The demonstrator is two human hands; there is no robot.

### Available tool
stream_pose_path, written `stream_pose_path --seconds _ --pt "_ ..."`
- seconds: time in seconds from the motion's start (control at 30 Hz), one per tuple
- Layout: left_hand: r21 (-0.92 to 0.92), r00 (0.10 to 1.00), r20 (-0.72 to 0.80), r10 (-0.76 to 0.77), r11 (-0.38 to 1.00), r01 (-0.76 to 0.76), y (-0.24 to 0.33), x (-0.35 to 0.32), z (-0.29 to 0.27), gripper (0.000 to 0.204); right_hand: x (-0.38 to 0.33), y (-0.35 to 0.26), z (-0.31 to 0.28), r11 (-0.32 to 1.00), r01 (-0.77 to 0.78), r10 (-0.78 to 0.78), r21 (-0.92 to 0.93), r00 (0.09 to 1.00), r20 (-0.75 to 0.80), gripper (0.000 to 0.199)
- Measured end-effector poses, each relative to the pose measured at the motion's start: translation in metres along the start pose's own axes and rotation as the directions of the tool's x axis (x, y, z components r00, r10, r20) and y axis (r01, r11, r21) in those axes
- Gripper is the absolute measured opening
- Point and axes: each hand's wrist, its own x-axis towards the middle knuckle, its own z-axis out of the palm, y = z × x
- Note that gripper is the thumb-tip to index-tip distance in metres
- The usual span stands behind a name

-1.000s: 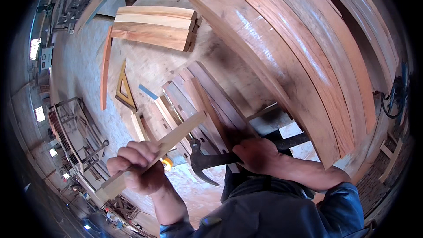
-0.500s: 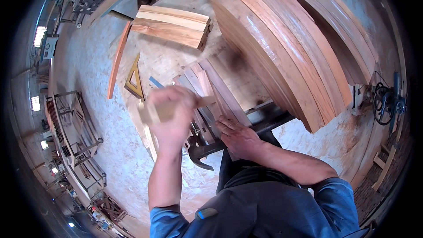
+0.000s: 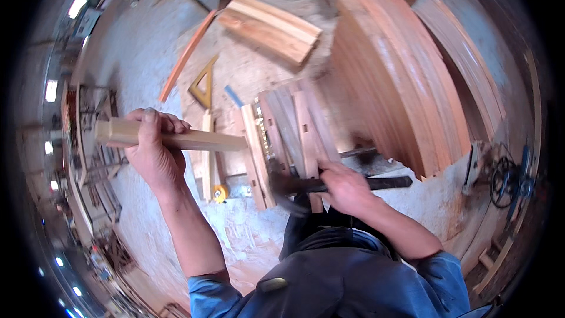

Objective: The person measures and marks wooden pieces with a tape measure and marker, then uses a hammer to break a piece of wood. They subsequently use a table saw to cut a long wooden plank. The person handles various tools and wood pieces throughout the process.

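Observation:
My left hand [image 3: 156, 150], raised at the left, is closed round a pale square-edged wooden bar [image 3: 206, 140]. The bar's right end is over the edge of a row of wooden strips. Several of these have cut slots, among them a narrow slotted strip [image 3: 302, 121]. A hammer [image 3: 391, 183] with a dark handle and a curved head lies across the near ends of the strips. My right hand [image 3: 348, 188] is closed round its handle, with the fingertips by the strips. Slight blur softens the hammer head.
Stacked curved boards [image 3: 406, 76] fill the right of the worktable. A bundle of timber [image 3: 271, 26], a yellow set square [image 3: 204, 85] and a long reddish strip [image 3: 187, 56] lie farther back. A yellow tape measure [image 3: 220, 194] sits at the near edge. A handwheel [image 3: 507, 175] stands far right.
My left hand has moved left with the bar, which now shows clearly. My right hand has shifted right, and the hammer has turned to lie more level. The view has shifted too.

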Motion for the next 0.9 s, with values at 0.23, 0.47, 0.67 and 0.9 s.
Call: stream_pose_path --seconds 0.23,0.47,0.67,0.9 --pt "-0.241 0.685 -0.162 -0.71 0.702 0.67 -0.069 -0.062 -0.136 0.03 -0.003 0.043 -0.013 0.901 -0.364 0.413 0.234 0.885 -0.213 0.042" --pt "-0.435 0.427 -0.072 -0.901 0.414 0.799 -0.144 -0.197 -0.156 0.037 0.051 0.094 0.013 0.903 -0.281 0.397 0.326 0.835 -0.38 0.023" --pt "-0.459 0.396 0.146 -0.907 0.292 0.839 -0.138 -0.263 -0.142 0.029 0.078 0.104 0.028 0.887 -0.306 0.425 0.346 0.835 -0.351 0.031" --pt "0.213 0.487 0.069 -0.871 0.49 0.845 -0.125 -0.208 -0.14 0.037 0.094 0.147 0.05 0.923 -0.32 0.38 0.212 0.843 -0.38 0.035"
